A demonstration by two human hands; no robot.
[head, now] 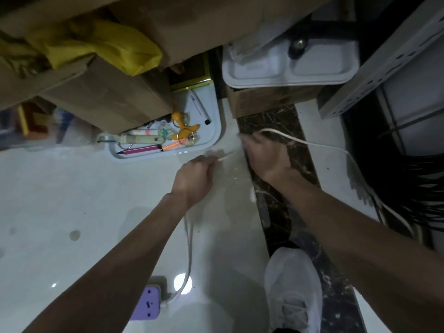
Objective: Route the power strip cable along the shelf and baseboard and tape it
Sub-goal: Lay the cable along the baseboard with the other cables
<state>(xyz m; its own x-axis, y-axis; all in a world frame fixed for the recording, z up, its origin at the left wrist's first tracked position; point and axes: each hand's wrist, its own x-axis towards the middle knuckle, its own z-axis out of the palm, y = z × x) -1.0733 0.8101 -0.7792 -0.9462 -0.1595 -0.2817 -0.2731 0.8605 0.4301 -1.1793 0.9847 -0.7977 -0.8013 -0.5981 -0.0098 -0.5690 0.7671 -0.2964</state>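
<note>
Seen from above, a person crouched over a pale glossy floor [72, 200] and worked a white cable [319, 146] with both bare hands. The left hand [192, 179] was closed in a loose fist with its fingers pinched on a thin pale strip, though blur made it impossible to tell whether that was tape or the cable itself. The right hand [266, 155] was pressed down on the cable where a dark marbled floor strip [276, 207] met the pale tile, fingers curled over it. From there the cable looped off to the right towards a grey metal shelf upright [384, 66]; another run trailed back under the left forearm to a purple power strip [145, 304] lying near the bottom edge. The step looked like laying the cable out and fixing it, with most of the run still loose. Next it would probably need pulling straight and holding flat for taping. A white tray of pens and keys [213, 131], cardboard boxes [103, 97] and the person's white shoe [293, 284] crowded the route.
</note>
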